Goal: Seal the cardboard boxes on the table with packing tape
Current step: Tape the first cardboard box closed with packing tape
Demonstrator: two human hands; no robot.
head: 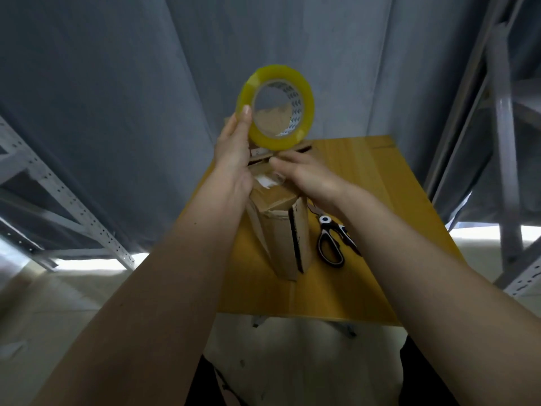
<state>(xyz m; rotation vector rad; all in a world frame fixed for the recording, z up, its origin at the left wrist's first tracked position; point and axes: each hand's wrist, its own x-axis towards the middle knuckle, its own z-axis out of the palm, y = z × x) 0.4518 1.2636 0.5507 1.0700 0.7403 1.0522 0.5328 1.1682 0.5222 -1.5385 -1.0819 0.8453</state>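
My left hand (234,150) holds a yellow roll of packing tape (304,92) up in the air, thumb on its near rim, above the boxes. Just under the roll, my right hand (307,174) reaches in with its fingers at the roll's lower edge; their tips are hidden, so whether they pinch the tape's end is unclear. A tall cardboard box (281,230) stands on the wooden table (366,273) below both hands, with clear tape and a white label on its top. A second cardboard box (304,148) shows partly behind the hands.
Black-and-white scissors (333,241) lie on the table right of the tall box, under my right forearm. Grey metal shelving frames (73,206) stand at the left and right. A grey curtain hangs behind the table.
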